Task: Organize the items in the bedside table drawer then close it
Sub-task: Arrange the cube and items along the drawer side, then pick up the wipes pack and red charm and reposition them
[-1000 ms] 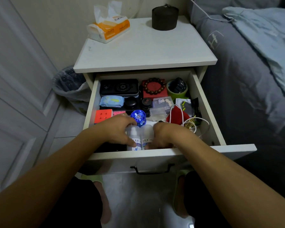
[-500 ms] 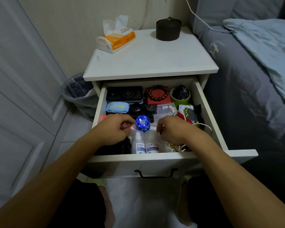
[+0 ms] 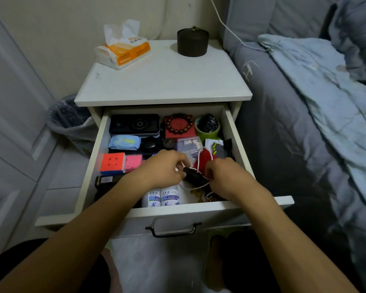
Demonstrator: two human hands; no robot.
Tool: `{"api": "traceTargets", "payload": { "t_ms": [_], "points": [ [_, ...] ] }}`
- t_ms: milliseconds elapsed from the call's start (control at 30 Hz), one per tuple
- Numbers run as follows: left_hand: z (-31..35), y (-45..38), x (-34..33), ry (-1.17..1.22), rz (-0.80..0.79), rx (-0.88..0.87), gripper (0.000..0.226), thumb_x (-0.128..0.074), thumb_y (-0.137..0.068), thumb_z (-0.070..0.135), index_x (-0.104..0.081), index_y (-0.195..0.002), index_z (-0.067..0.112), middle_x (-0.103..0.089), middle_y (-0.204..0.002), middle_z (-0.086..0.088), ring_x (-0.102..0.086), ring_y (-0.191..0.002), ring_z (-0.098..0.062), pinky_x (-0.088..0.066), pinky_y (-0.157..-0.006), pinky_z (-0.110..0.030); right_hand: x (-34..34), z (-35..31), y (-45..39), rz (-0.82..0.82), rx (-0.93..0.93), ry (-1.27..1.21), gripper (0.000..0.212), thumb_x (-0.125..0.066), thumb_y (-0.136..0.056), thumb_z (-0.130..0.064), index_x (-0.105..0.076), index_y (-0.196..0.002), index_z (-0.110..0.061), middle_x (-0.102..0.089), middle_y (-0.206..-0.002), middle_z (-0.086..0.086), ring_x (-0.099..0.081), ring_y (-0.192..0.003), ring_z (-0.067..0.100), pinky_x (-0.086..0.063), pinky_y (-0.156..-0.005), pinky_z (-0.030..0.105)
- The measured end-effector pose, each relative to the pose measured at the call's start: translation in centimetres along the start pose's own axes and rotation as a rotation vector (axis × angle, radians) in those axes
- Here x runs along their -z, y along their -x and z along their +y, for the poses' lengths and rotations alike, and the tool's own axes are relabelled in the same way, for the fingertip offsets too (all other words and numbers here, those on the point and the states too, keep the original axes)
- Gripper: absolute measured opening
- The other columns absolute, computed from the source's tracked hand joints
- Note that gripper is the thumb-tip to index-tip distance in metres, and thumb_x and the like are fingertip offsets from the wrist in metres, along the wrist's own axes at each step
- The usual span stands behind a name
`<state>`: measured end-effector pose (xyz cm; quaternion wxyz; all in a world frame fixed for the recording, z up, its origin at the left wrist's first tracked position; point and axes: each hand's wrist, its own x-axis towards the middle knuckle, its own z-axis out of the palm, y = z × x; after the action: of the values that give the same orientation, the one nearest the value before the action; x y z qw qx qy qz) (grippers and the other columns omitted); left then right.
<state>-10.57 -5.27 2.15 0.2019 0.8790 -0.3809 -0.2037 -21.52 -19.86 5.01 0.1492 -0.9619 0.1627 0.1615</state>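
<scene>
I see the white drawer (image 3: 234,134) pulled fully open and crowded. Above its front-right part, my left hand (image 3: 163,170) and right hand (image 3: 225,176) pinch a white cable (image 3: 191,188) around a black object (image 3: 193,176).

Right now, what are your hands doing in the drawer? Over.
Left hand and right hand both pinching the white cable round a small black thing. Drawer open. Two white bottles just below.

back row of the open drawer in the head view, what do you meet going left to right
Flat black rectangular case → brown wooden bead bracelet lying on a red square box → green round cup holding a black object.
</scene>
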Motion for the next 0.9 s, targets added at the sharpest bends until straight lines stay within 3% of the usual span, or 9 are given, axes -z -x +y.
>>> {"api": "traceTargets", "payload": {
  "t_ms": [100,167,367,500,634,700,800,900],
  "points": [
    [0.4,-1.4,-1.0,-0.205,-0.059,-0.025,0.034,-0.065,-0.088,0.022,-0.062,-0.120,0.031,-0.060,-0.119,0.002,-0.059,-0.102,-0.019,-0.051,-0.087,-0.034,0.0,0.4,-0.3,-0.037,-0.035,0.035,0.030,-0.061,-0.087,-0.016,-0.062,-0.117,-0.016,-0.058,-0.117,0.012,-0.061,-0.101,0.031,-0.053,-0.088,0.038],
    [0.0,-2.1,-1.2,-0.243,-0.078,-0.025,0.037,-0.065,-0.087,0.018,-0.060,-0.121,0.032,-0.058,-0.118,0.002,-0.057,-0.107,-0.021,-0.051,-0.089,-0.039,-0.2,0.6,-0.6,-0.085,-0.031,0.050,0.030,-0.063,-0.087,-0.018,-0.063,-0.117,-0.016,-0.061,-0.114,0.011,-0.061,-0.101,0.030,-0.053,-0.086,0.036],
    [-1.6,-2.3,-1.5,-0.109,-0.182,-0.012,0.039,-0.066,-0.086,0.017,-0.057,-0.119,0.036,-0.061,-0.103,0.009,-0.058,-0.096,-0.012,-0.052,-0.084,-0.033,-0.7,0.9,-1.3,-0.095,0.002,0.037,0.034,-0.065,-0.086,-0.020,-0.060,-0.120,-0.018,-0.061,-0.112,0.009,-0.060,-0.102,0.029,-0.052,-0.085,0.036],
    [-1.3,-2.7,-2.0,-0.029,-0.206,-0.019,0.044,-0.067,-0.086,0.014,-0.057,-0.126,0.030,-0.065,-0.109,0.006,-0.061,-0.100,-0.014,-0.053,-0.088,-0.036,-0.9,1.5,-2.0,-0.263,-0.017,0.030,0.049,-0.068,-0.085,-0.022,-0.053,-0.131,-0.020,-0.061,-0.121,0.009,-0.059,-0.110,0.029,-0.052,-0.092,0.039],
    [-1.2,-3.3,-1.9,0.189,-0.162,0.036,0.036,-0.058,-0.088,0.001,-0.063,-0.118,0.019,-0.064,-0.087,0.008,-0.061,-0.079,-0.008,-0.050,-0.071,-0.024,-0.7,1.7,-2.7,-0.345,-0.009,0.040,0.058,-0.067,-0.087,-0.019,-0.044,-0.141,-0.022,-0.055,-0.132,0.010,-0.054,-0.119,0.030,-0.048,-0.099,0.039],
    [-0.8,-3.3,-1.3,0.224,-0.079,0.035,0.031,-0.059,-0.088,0.000,-0.065,-0.115,0.016,-0.061,-0.086,0.008,-0.059,-0.077,-0.007,-0.047,-0.070,-0.021,-0.7,1.7,-2.9,-0.296,-0.010,0.084,0.052,-0.066,-0.087,-0.020,-0.049,-0.136,-0.022,-0.057,-0.128,0.010,-0.056,-0.115,0.029,-0.049,-0.096,0.038],
    [-0.7,-2.7,0.2,0.215,-0.049,0.018,0.031,-0.059,-0.088,0.000,-0.069,-0.113,0.015,-0.065,-0.091,0.005,-0.062,-0.082,-0.006,-0.053,-0.080,-0.032,-0.3,1.4,-2.0,-0.054,0.001,0.194,0.040,-0.061,-0.089,-0.027,-0.054,-0.128,-0.021,-0.058,-0.118,0.009,-0.060,-0.103,0.029,-0.048,-0.078,0.034],
    [-1.7,-1.3,1.9,-0.015,-0.076,0.024,0.023,-0.060,-0.088,0.009,-0.072,-0.105,0.018,-0.072,-0.092,0.003,-0.064,-0.083,-0.004,-0.053,-0.082,-0.024,0.2,0.4,-1.1,0.124,0.065,0.121,0.031,-0.060,-0.091,-0.034,-0.058,-0.118,-0.019,-0.058,-0.110,0.009,-0.060,-0.094,0.031,-0.043,-0.070,0.032]
  ]
}}
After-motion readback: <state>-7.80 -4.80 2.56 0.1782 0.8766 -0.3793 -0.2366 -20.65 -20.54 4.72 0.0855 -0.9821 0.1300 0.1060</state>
